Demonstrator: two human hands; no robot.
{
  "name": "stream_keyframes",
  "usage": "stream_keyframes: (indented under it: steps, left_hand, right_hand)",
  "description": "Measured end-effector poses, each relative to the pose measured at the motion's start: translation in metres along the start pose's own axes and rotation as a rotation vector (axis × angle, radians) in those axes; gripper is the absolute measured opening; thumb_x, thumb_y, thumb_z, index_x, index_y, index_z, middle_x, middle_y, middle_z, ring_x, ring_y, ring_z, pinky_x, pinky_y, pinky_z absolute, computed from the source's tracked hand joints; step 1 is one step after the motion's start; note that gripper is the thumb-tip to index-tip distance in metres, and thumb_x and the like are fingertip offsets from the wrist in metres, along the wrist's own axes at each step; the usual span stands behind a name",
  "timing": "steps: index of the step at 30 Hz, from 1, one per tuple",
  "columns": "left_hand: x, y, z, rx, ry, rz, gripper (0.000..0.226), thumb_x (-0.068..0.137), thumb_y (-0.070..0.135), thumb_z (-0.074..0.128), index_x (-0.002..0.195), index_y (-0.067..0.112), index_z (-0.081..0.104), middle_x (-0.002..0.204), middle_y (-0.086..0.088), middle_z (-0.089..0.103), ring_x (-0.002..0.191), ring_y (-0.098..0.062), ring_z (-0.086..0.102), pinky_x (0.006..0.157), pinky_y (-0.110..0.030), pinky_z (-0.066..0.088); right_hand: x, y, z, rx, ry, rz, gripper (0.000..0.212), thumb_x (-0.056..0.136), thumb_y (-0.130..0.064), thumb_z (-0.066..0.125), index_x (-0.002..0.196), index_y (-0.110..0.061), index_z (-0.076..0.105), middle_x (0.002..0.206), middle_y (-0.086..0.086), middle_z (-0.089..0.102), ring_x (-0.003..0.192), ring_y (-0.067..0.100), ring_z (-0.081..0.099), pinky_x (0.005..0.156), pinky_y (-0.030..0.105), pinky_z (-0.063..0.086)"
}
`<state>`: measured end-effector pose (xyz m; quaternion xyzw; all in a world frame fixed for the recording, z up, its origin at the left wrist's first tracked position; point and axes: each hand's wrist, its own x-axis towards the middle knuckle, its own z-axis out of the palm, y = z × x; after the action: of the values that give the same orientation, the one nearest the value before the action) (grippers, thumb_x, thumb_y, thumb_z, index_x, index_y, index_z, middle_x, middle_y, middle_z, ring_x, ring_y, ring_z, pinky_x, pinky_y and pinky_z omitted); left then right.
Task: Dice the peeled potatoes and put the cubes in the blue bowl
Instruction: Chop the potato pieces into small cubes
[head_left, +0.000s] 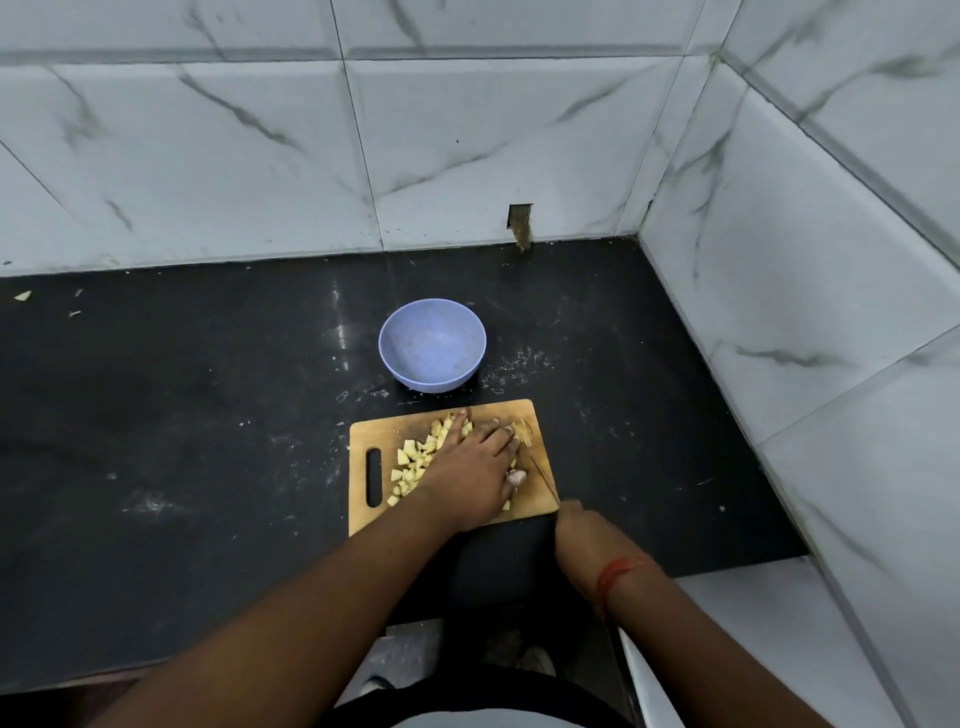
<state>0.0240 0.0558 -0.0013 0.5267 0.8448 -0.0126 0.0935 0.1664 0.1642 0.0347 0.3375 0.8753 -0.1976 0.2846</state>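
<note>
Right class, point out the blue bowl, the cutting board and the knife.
blue bowl (432, 347): head view, inner bottom.
cutting board (363, 436): head view, bare left corner.
knife (544, 477): head view, middle of the blade.

From my seat I see a black table (208, 415) running back to white marble-look wall tiles (467, 145), far ahead of where the grip sits, and more of the same tiles (805, 270) well off to its right, meeting in a corner. Low on the back wall, ahead and slightly right of the grip, is a small rectangular hole (520, 221) with brownish staining below it. Pale scraps (23, 296) lie far to the left by the wall's foot. White specks and smears (511, 369) dot the dark surface. A red thread (618, 571) circles a wrist just behind the grip.
</note>
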Motion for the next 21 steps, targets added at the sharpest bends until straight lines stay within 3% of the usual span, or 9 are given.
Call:
stream_keyframes:
  steps: [5,11,15,21]
  left_hand:
    - [-0.003,-0.004,-0.003,-0.05,0.046,0.017,0.059,0.107,0.049,0.025,0.155,0.017,0.034,0.163,0.001,0.029,0.154,-0.016,0.012,0.124,-0.05,-0.005]
    - [-0.011,-0.007,-0.006,-0.144,0.171,-0.026,0.054,0.106,0.047,0.032,0.15,0.018,0.044,0.156,0.0,0.04,0.15,-0.015,0.023,0.124,-0.042,-0.009]
    - [-0.021,-0.014,-0.008,-0.214,0.22,-0.068,0.047,0.105,0.043,0.037,0.142,0.019,0.054,0.148,0.0,0.047,0.146,-0.015,0.031,0.123,-0.04,-0.01]
    - [-0.028,-0.022,-0.008,-0.225,0.261,-0.082,0.045,0.105,0.043,0.038,0.134,0.018,0.061,0.142,-0.001,0.054,0.143,-0.017,0.036,0.125,-0.041,-0.005]
  right_hand:
    - [0.002,0.011,-0.013,0.23,0.166,-0.098,0.013,0.101,-0.018,0.034,0.105,-0.012,0.046,0.103,0.011,0.064,0.088,0.025,0.064,0.067,0.032,0.048]
    - [0.059,-0.018,-0.032,0.31,0.377,-0.188,0.013,0.095,-0.025,0.051,0.099,-0.014,0.047,0.102,0.007,0.061,0.091,0.028,0.062,0.073,0.037,0.05]
    - [0.084,-0.032,-0.033,0.23,0.441,-0.249,0.023,0.09,-0.031,0.061,0.101,-0.015,0.051,0.106,0.004,0.054,0.092,0.027,0.06,0.075,0.037,0.049]
    - [0.101,-0.02,-0.038,0.177,0.435,-0.414,0.01,0.088,-0.025,0.065,0.095,-0.023,0.059,0.097,-0.007,0.051,0.085,0.017,0.06,0.075,0.034,0.051]
